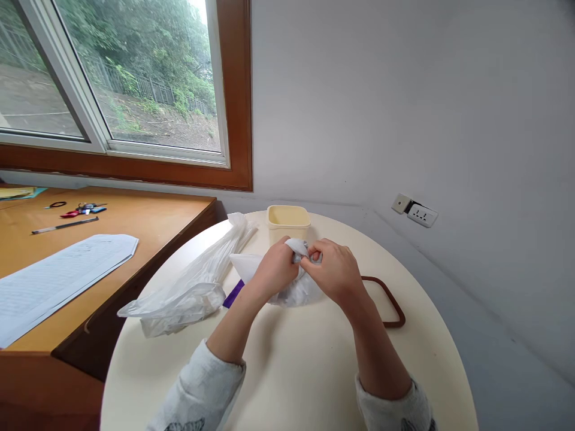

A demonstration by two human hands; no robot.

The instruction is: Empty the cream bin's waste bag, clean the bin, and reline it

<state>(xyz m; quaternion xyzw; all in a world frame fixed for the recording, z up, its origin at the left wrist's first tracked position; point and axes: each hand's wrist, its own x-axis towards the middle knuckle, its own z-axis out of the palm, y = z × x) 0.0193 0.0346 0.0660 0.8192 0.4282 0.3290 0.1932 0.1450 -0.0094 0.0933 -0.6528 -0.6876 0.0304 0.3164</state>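
Observation:
A translucent white plastic bag (pixel 296 293) rests on the round table, its gathered top bunched up between my two hands. My left hand (pixel 277 269) has its fingers closed around one side of the twisted plastic. On the other side my right hand (pixel 335 266) pinches the plastic, thumb against fingers. What the bag holds, if anything, cannot be made out. Just behind the hands stands a pale yellow plastic bin (pixel 288 216), partly hidden by them. To the left lies a long crumpled heap of clear plastic bags (pixel 197 287).
A brown rounded frame (pixel 399 317) lies on the cream round table (pixel 305 383) at right. Something flat and purple (pixel 233 294) shows beside my left forearm. The wooden desk (pixel 148 209) at left bears papers (pixel 67 269), a pen (pixel 65 225) and keys (pixel 85 208). A wall meets the table's back.

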